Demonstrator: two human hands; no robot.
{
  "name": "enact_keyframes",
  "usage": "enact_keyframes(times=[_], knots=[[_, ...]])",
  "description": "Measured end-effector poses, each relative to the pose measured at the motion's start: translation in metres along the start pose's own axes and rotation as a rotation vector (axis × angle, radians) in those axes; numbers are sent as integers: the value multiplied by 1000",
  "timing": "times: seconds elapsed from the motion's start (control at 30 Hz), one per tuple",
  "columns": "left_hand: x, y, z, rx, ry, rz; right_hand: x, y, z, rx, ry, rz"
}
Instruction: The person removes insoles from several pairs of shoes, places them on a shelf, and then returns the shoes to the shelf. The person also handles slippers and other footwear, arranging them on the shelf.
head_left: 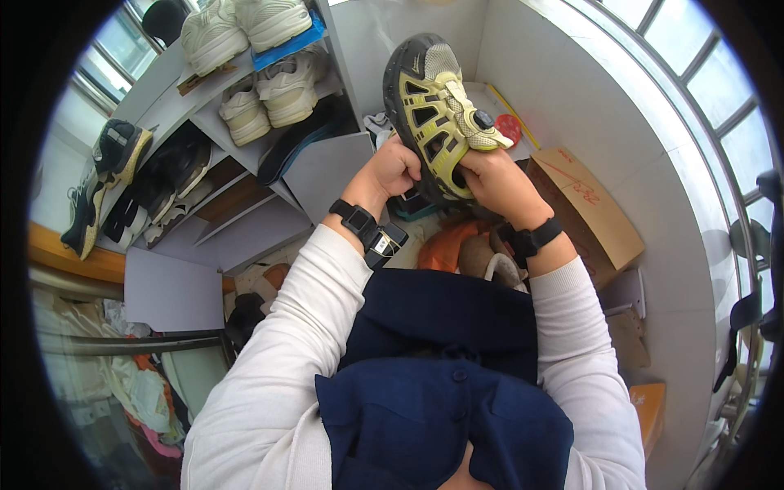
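Observation:
I hold a yellow-green and dark grey sports shoe (431, 106) up in front of me, toe pointing away, with a round dial on its top strap. My left hand (394, 169) grips the shoe's left side near the heel. My right hand (494, 180) holds its right side, fingers by the strap. Both wrists wear black bands, and white sleeves cover my forearms.
A grey shoe rack (204, 114) on the left carries white sneakers (269, 90) and dark shoes (114, 163). A brown cardboard box (588, 204) lies on the right beside a white wall. An orange item (445, 245) and other shoes lie on the floor below my hands.

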State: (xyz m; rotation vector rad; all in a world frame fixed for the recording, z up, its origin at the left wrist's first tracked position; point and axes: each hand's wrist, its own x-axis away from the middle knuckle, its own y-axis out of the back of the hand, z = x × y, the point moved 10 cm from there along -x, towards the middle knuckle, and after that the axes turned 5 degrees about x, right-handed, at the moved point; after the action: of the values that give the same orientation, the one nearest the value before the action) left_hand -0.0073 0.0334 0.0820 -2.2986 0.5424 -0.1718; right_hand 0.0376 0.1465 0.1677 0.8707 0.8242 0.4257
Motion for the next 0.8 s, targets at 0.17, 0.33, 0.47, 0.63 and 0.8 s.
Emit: enact_keyframes(times=[0.17, 0.33, 0.47, 0.63, 0.8], knots=[[2, -17, 20, 225, 135, 121, -1, -25, 3, -125, -99, 239], [-2, -20, 19, 164, 33, 11, -6, -14, 11, -150, -72, 206], [-4, -1, 7, 63, -36, -166, -6, -1, 18, -62, -38, 182], [-7, 7, 1, -23, -61, -216, -4, -20, 38, 143, 173, 185], [18, 21, -6, -436, -50, -598, -4, -17, 20, 377, 142, -48]])
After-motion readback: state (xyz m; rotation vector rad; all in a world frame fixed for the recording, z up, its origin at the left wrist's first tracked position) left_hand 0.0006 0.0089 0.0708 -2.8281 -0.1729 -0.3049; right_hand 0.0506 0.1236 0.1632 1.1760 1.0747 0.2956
